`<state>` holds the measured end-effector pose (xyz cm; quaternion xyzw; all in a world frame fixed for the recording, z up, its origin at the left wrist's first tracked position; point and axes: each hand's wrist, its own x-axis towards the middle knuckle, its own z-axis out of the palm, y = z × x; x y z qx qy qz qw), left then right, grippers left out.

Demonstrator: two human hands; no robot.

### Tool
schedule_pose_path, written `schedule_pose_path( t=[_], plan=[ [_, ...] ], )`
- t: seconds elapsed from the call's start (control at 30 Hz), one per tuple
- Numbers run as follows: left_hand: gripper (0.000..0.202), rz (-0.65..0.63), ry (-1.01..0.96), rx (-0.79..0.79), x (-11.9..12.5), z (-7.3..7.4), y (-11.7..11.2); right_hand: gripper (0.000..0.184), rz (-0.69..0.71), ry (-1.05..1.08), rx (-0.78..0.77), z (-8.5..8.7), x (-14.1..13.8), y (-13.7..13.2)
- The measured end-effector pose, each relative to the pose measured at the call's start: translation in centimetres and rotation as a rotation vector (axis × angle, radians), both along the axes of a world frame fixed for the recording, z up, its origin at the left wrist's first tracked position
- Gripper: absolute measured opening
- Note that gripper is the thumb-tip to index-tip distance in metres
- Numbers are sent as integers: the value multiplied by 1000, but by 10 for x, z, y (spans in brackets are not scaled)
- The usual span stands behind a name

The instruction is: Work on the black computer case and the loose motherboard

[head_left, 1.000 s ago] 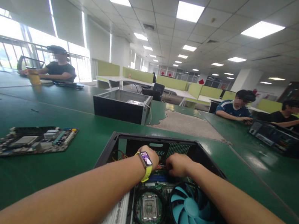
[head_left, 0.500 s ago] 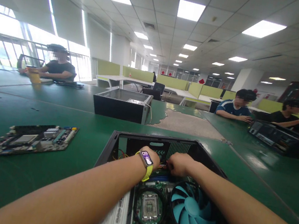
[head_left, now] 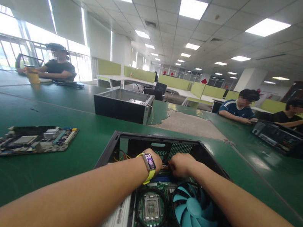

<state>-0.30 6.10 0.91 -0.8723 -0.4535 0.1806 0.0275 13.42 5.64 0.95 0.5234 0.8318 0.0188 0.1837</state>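
Observation:
Both hands reach into an open black computer case point(head_left: 205, 150). My left hand point(head_left: 158, 159), below a watch point(head_left: 149, 161) with a yellow-green strap, is curled near the far inner side; its fingertips are hidden. Close by on the right, my right hand point(head_left: 182, 164) is closed in a pinch on a thin reddish cable point(head_left: 165, 166) that shows between the hands. Beneath them lies a green motherboard point(head_left: 166, 187) with a bare metal CPU socket point(head_left: 151, 208) inside a black ring. A fan with turquoise blades point(head_left: 193, 209) sits right of the socket.
A loose motherboard point(head_left: 39, 143) lies on the green table point(head_left: 49, 185) to the left. Farther back stands another open case point(head_left: 120, 109). A dark case point(head_left: 286, 140) is at the right, near two seated people. Another person point(head_left: 57, 65) sits at the far left.
The view has shifted very slightly. Both hands stay at nearly the same spot inside the case, with only a tiny movement of the right hand.

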Motion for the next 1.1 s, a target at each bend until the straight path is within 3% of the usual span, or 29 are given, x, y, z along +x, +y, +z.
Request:
schedule_pose_path(
  t=[0.13,0.43,1.1],
  plan=[
    [41,30,116,-20,2,7,-7,25,19,0,1,0,0,0],
    [39,25,170,-36,0,13,-11,25,19,0,2,1,0,-2],
    [37,17,123,-44,1,13,-14,25,17,25,4,-2,1,1]
  ],
)
